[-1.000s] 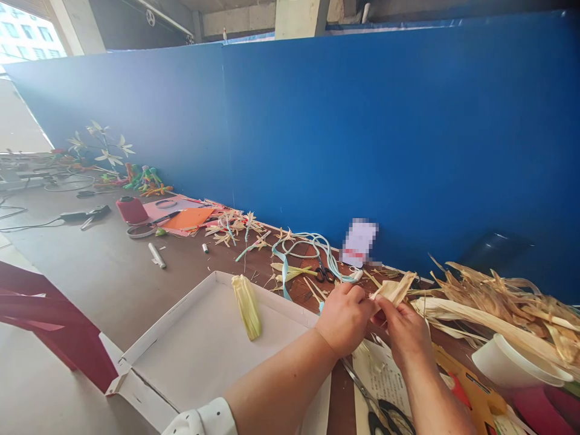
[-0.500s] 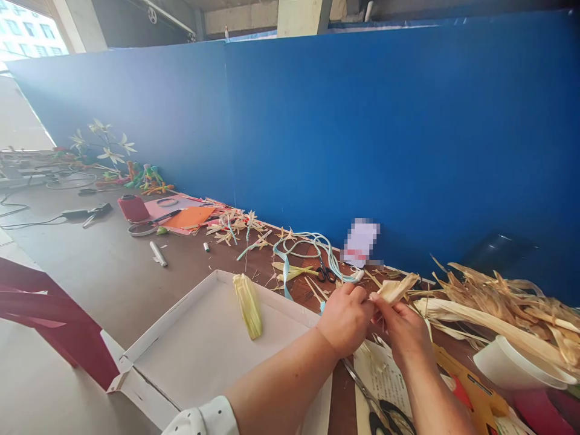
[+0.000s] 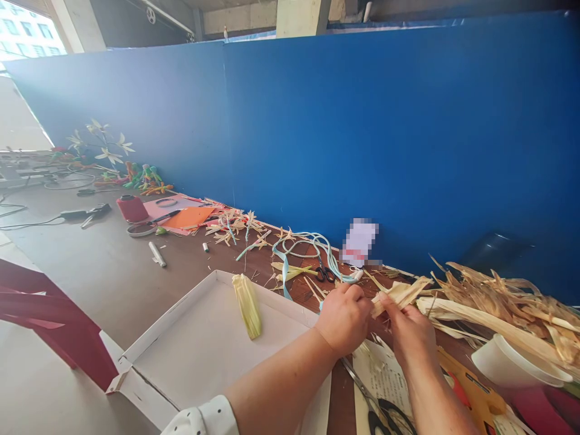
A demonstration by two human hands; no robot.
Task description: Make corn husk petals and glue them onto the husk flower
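A pale dried corn husk (image 3: 403, 293) stretches between my two hands above the right part of the table. My left hand (image 3: 345, 320) is closed at its left end, the fingertips mostly hidden behind the knuckles. My right hand (image 3: 413, 339) pinches the husk between thumb and fingers, its free end sticking out to the right. Below my hands lie large scissors (image 3: 374, 402) on a printed sheet (image 3: 378, 368). Left of them is a shallow white box lid (image 3: 190, 356) with a greenish husk piece (image 3: 248, 307) in it.
A heap of dry husks (image 3: 512, 302) and a white cup (image 3: 519, 362) stand at right, near a yellow glue gun (image 3: 471, 386). Small scissors (image 3: 324, 273) and a pale blue cord (image 3: 328, 254) lie behind. A blue partition (image 3: 362, 133) borders the table; a red thread spool (image 3: 132, 208) stands left.
My right hand has moved slightly right, away from my left. More of the husk now shows between them, and its free end reaches farther right.
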